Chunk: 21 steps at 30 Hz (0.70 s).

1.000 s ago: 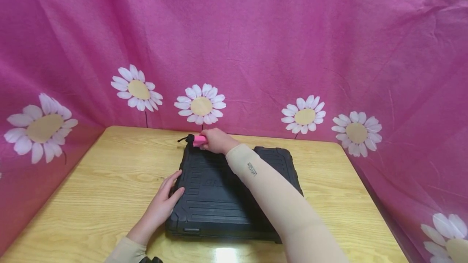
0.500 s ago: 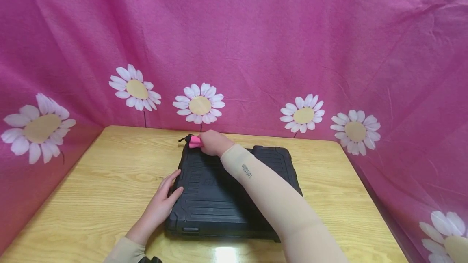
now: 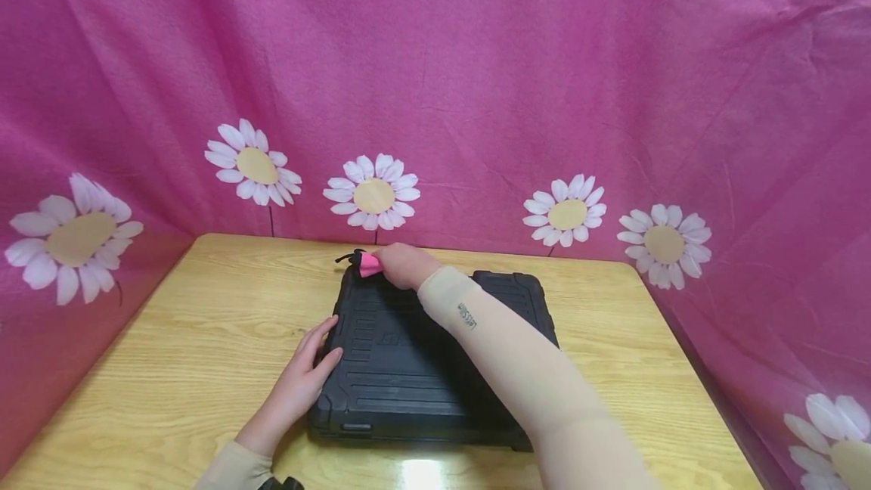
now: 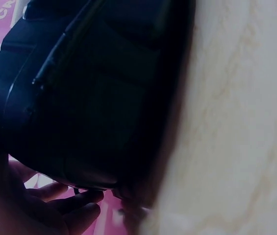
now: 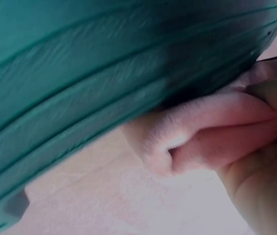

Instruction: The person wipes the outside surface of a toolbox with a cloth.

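A flat black plastic case point(image 3: 401, 392) with raised ribs lies on the wooden table. My left hand point(image 3: 302, 373) rests along its left side, fingers against the side and thumb at the top edge; in the left wrist view these fingers point(image 4: 82, 215) appear beside the dark case. At the case's far left corner, my right hand point(image 3: 404, 265) grips a soft pink piece of cloth point(image 3: 370, 264) with a black end and a thin black cord. Close by the ribbed surface, which looks green in the right wrist view, are the curled right hand's fingers. My right sleeve hides part of the lid.
The light wooden table point(image 3: 204, 346) extends on both sides of the case. A magenta curtain point(image 3: 463, 97) with white daisies hangs behind and beside the table. A small black device point(image 3: 282, 484) sits at my left wrist.
My right hand shifts slightly left, then slightly back right, at the far left corner, with the pink cloth in its grip. The left hand and the case stay in place.
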{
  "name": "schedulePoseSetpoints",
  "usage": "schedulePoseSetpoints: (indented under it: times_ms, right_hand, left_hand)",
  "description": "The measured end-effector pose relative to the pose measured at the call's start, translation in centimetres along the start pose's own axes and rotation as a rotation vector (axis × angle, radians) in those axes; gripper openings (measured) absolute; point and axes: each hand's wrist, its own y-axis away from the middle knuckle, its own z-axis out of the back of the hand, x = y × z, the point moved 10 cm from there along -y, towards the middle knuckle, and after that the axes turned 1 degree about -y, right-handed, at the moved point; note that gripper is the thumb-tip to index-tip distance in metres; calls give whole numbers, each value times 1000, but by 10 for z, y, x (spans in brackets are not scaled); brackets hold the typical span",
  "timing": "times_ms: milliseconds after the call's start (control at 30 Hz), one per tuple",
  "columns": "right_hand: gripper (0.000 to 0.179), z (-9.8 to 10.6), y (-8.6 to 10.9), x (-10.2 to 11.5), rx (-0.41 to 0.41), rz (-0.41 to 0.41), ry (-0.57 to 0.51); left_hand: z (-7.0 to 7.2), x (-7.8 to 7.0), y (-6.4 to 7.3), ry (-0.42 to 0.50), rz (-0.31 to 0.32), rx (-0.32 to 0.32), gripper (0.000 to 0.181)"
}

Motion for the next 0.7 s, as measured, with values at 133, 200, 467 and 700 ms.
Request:
schedulePoseSetpoints:
  times_ms: [133,200,467,700]
  right_hand:
    - [27,-1,9,-18,45,-41,-27]
    - [26,-1,13,-27,60,-53,-29]
    - [19,-5,27,-52,86,-21,12]
    - [18,-12,35,-69,127,-21,64]
  left_hand:
    - [0,-1,0,-3,-5,6,57]
    - [-1,-2,0,-5,-4,8,57]
    - [-1,3,-1,-4,23,3,56]
    - [-2,0,0,-13,0,-5,56]
